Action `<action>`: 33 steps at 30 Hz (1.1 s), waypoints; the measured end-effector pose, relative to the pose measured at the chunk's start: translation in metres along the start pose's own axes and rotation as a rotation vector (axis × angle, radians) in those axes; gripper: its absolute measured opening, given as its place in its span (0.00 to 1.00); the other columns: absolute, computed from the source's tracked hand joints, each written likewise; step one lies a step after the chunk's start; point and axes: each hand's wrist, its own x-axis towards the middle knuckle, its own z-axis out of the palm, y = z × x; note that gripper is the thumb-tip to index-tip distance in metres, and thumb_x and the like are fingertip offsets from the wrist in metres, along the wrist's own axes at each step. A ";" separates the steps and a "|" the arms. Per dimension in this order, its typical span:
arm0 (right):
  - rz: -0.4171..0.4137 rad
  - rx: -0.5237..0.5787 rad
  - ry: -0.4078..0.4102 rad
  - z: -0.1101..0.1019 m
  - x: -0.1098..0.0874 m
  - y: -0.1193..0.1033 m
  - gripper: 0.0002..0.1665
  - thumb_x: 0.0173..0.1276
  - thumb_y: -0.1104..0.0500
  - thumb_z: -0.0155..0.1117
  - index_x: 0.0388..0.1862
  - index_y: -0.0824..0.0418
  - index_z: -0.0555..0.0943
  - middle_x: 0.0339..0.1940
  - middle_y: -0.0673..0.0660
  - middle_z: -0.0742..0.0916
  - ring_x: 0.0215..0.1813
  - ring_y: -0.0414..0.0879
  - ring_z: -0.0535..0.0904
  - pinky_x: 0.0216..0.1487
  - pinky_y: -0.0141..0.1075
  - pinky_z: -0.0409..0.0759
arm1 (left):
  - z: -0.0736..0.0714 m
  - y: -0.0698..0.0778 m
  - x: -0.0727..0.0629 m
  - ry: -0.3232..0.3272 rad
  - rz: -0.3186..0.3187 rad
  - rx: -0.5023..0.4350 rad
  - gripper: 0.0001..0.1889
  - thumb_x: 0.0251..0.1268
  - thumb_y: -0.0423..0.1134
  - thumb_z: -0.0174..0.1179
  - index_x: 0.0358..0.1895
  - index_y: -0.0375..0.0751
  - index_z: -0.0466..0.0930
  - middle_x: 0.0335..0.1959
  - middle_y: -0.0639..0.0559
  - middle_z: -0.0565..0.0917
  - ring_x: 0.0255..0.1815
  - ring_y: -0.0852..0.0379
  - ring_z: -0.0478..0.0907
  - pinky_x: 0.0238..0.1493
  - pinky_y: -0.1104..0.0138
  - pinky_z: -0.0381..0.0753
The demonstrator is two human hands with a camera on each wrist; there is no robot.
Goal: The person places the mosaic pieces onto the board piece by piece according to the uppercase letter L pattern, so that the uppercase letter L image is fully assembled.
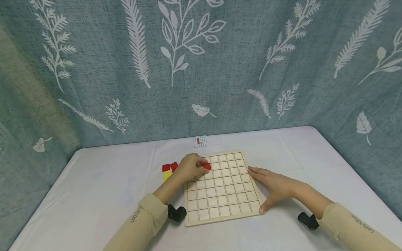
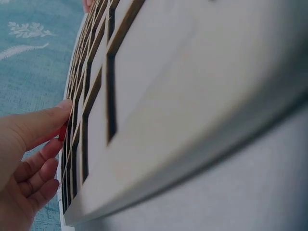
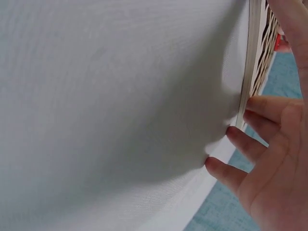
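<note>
Left hand [image 1: 190, 166]: extends over the board's left edge, close to the far-left corner. Fingers are bent toward the thumb with only a narrow gap, pinching one red tile [image 1: 207, 166].
Red tile: located over the cells just inside the board's far-left corner, well away from the near edge. The hand partly covers it, and the left wrist view is almost edge-on, so whether it sits fully down in a cell cannot be told.
Right hand [image 1: 277, 184]: fingers lie extended and spread wide from the thumb, gripping nothing. Fingertips touch the right edge of the board; the thumb rests at the near-right corner, apparently steadying it.
Board [image 1: 221, 190]: lies flat on the table [image 1: 78, 191], divided into square cells.
Loose tiles [image 1: 165, 167]: red and yellow, grouped just beyond the board's left edge, partly behind the left hand.
Printed card [image 1: 200, 141]: lies at the table's far edge, showing a small red-and-yellow grid pattern.
Step in hand: judged to be placement of the red tile.
Next move: calls for squaring the tile to its cell, pressing it level, then releasing the pinch without shifting the board.
</note>
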 end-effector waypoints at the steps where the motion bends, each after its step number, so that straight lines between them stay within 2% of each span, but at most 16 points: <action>1: 0.002 0.000 -0.001 0.001 0.000 0.000 0.76 0.31 0.28 0.70 0.71 0.68 0.52 0.74 0.62 0.55 0.73 0.61 0.50 0.66 0.54 0.56 | 0.000 0.000 0.000 0.002 0.010 0.005 0.16 0.49 0.41 0.70 0.43 0.41 0.85 0.34 0.52 0.82 0.32 0.60 0.71 0.37 0.67 0.72; 5: 0.015 0.002 -0.003 0.002 0.000 0.000 0.76 0.30 0.27 0.70 0.72 0.67 0.52 0.74 0.61 0.54 0.73 0.59 0.49 0.67 0.53 0.56 | 0.000 -0.003 0.000 0.003 0.059 0.024 0.15 0.51 0.40 0.68 0.43 0.40 0.85 0.34 0.52 0.82 0.30 0.60 0.70 0.35 0.68 0.70; 8: 0.023 -0.004 -0.002 0.003 0.001 0.001 0.76 0.30 0.27 0.70 0.72 0.66 0.52 0.74 0.60 0.54 0.73 0.58 0.49 0.67 0.52 0.56 | 0.000 -0.003 -0.002 0.002 0.079 0.037 0.15 0.53 0.40 0.67 0.44 0.39 0.84 0.35 0.51 0.81 0.33 0.58 0.72 0.37 0.67 0.71; 13: 0.029 -0.005 -0.002 0.004 0.001 0.000 0.76 0.30 0.26 0.70 0.72 0.66 0.52 0.75 0.59 0.54 0.73 0.58 0.49 0.67 0.53 0.56 | 0.000 0.000 -0.005 -0.007 0.075 0.054 0.16 0.54 0.40 0.66 0.46 0.38 0.83 0.38 0.50 0.80 0.39 0.55 0.74 0.41 0.65 0.72; 20: 0.028 -0.005 -0.005 0.004 0.001 0.000 0.76 0.30 0.27 0.70 0.72 0.66 0.51 0.75 0.60 0.54 0.73 0.59 0.49 0.67 0.53 0.55 | -0.003 0.002 -0.009 -0.008 0.060 0.035 0.16 0.55 0.42 0.65 0.48 0.41 0.83 0.41 0.50 0.82 0.40 0.56 0.75 0.42 0.63 0.74; 26: 0.034 0.007 -0.007 0.005 0.001 -0.001 0.76 0.30 0.28 0.71 0.72 0.65 0.51 0.75 0.59 0.53 0.73 0.59 0.48 0.67 0.53 0.55 | -0.008 0.006 -0.015 -0.002 0.021 -0.048 0.15 0.57 0.43 0.63 0.48 0.45 0.83 0.43 0.53 0.84 0.38 0.57 0.76 0.36 0.66 0.74; 33: 0.044 -0.016 0.001 0.005 -0.001 -0.001 0.75 0.30 0.26 0.70 0.72 0.64 0.52 0.75 0.58 0.55 0.73 0.58 0.50 0.66 0.54 0.58 | -0.017 0.008 -0.022 -0.056 0.010 -0.146 0.15 0.58 0.44 0.62 0.48 0.46 0.82 0.45 0.52 0.83 0.40 0.55 0.76 0.35 0.67 0.75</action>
